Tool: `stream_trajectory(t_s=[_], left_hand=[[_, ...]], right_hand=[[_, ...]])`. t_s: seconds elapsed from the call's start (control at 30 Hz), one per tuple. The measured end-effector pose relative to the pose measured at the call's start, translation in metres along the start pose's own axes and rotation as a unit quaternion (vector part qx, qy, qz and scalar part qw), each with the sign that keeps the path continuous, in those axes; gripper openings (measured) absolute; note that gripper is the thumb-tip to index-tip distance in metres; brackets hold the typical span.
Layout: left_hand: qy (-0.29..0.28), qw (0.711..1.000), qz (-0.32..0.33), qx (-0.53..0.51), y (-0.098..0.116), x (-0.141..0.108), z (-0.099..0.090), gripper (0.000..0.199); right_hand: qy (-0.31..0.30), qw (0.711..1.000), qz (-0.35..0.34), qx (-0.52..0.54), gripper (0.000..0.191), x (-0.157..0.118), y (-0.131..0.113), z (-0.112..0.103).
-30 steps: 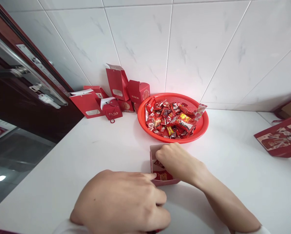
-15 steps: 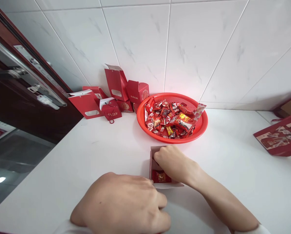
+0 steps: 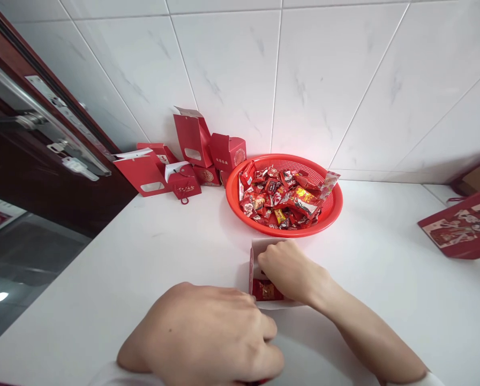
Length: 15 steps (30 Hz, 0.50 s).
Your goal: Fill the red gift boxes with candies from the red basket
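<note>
An open box [image 3: 256,252] stands on the white table in front of the basket, with a red wrapped sweet [image 3: 267,290] inside near its front wall. My right hand [image 3: 284,268] reaches down into the box, its fingertips hidden. At the box's near left corner is my left hand [image 3: 216,335], fingers curled; a bit of something red shows beneath it at the bottom edge, too hidden to name. Behind the box, a red plastic basket [image 3: 232,206] holds several wrapped sweets [image 3: 304,199], mostly red.
Several red gift boxes [image 3: 192,138] are grouped against the tiled wall at the back left. A larger red printed box [image 3: 460,228] lies at the right edge. A dark door [image 3: 31,161] with a metal handle borders the table's left side.
The open box has shifted slightly to the right. Both hands have moved very little, and my right hand is still inside the box.
</note>
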<state>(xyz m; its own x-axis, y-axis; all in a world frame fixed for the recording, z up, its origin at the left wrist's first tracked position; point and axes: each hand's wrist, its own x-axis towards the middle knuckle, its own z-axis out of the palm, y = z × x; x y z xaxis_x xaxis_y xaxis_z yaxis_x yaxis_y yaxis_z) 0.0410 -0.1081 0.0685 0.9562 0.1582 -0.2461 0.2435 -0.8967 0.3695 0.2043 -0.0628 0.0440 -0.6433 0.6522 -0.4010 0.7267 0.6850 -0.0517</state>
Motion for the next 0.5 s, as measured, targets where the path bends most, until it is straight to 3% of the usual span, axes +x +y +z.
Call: stream_trajectory(t_s=[0.13,0.27,0.37,0.5], left_hand=[[0.004,1.0,-0.003,0.005,-0.001,0.001,0.0,0.017],[-0.021,1.0,-0.003,0.005,-0.002,0.003,-0.004,0.017],[-0.041,0.999,-0.007,0.008,-0.003,0.005,-0.008,0.017],[-0.038,0.999,-0.015,0.009,-0.004,0.006,-0.01,0.017]], right_hand=[[-0.063,0.998,0.008,-0.025,0.026,0.005,-0.011,-0.002],[-0.089,0.994,-0.034,-0.046,0.024,0.011,-0.014,0.0],[-0.075,0.995,-0.059,-0.029,0.023,0.01,-0.004,0.003],[-0.012,0.997,-0.073,0.018,0.02,-0.004,0.021,0.002]])
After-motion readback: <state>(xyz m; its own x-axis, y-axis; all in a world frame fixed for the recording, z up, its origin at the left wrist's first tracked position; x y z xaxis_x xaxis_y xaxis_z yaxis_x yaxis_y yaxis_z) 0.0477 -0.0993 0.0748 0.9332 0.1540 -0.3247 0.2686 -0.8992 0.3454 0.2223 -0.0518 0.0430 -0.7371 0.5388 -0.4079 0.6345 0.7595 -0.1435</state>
